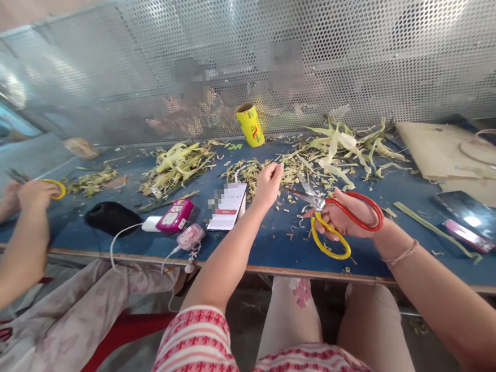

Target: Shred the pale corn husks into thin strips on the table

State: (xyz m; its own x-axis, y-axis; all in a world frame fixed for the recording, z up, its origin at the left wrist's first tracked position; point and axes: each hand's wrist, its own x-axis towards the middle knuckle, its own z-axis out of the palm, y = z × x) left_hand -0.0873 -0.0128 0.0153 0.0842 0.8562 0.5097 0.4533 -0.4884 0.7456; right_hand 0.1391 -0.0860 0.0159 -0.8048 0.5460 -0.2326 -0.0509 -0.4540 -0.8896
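My right hand (348,216) holds a pair of scissors (318,202) with one red and one yellow handle loop, its blades parted and pointing left. My left hand (270,183) is closed above a heap of cut plant pieces (291,169); what its fingers grip, if anything, is too small to make out. Behind my right hand lie long pale green husks and leaves (341,145). Another pile of green strips (178,163) rests farther left. A phone with a lit screen (227,207) stands tilted beside my left forearm.
A yellow roll (251,126) stands by the perforated metal panel (349,60). Purple power bank (174,216), pink case (191,236) and black pouch (113,217) lie left; dark phone (482,220) and cardboard (445,149) right. At far left, another person's hands (34,195) hold scissors.
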